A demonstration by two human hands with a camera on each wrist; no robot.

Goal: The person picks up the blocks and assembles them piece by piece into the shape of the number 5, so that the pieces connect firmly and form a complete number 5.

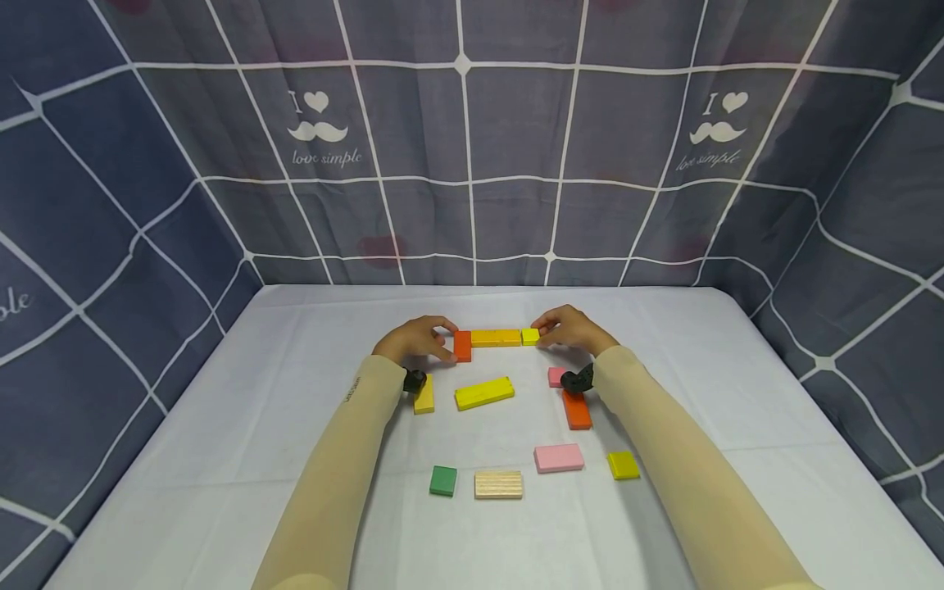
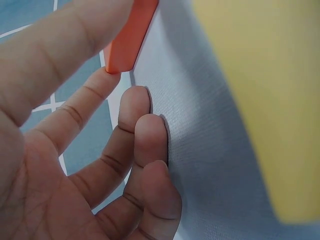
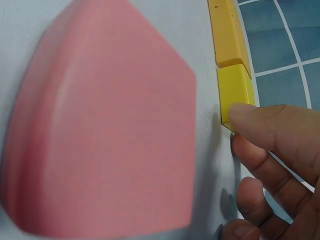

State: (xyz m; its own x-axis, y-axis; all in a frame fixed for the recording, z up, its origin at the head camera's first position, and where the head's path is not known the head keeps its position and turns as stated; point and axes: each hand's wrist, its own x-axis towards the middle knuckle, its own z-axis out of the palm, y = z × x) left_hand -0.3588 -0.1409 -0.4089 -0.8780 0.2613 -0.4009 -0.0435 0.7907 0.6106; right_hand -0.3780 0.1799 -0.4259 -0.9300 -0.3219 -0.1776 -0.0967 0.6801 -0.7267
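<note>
In the head view my left hand (image 1: 419, 339) is at the left end of a row of blocks, thumb and index finger at the corners of an upright orange-red block (image 1: 462, 346). Its other fingers curl loosely in the left wrist view. A long orange-yellow block (image 1: 496, 338) lies against the orange-red one. At the row's right end, a small yellow block (image 3: 235, 90) touches it. My right hand (image 1: 573, 328) holds that yellow block between thumb and index finger. Close to the right wrist camera, a pink block (image 3: 110, 130) fills much of the view.
Nearer me on the white cloth (image 1: 221, 426) lie a yellow bar (image 1: 484, 393), a yellow-orange block (image 1: 424, 395), a red-orange block (image 1: 578, 411), a pink block (image 1: 558, 458), a green block (image 1: 442, 481), a ridged wooden block (image 1: 497, 485) and a yellow square (image 1: 624, 465). Grey checked curtains (image 1: 516, 123) surround the table.
</note>
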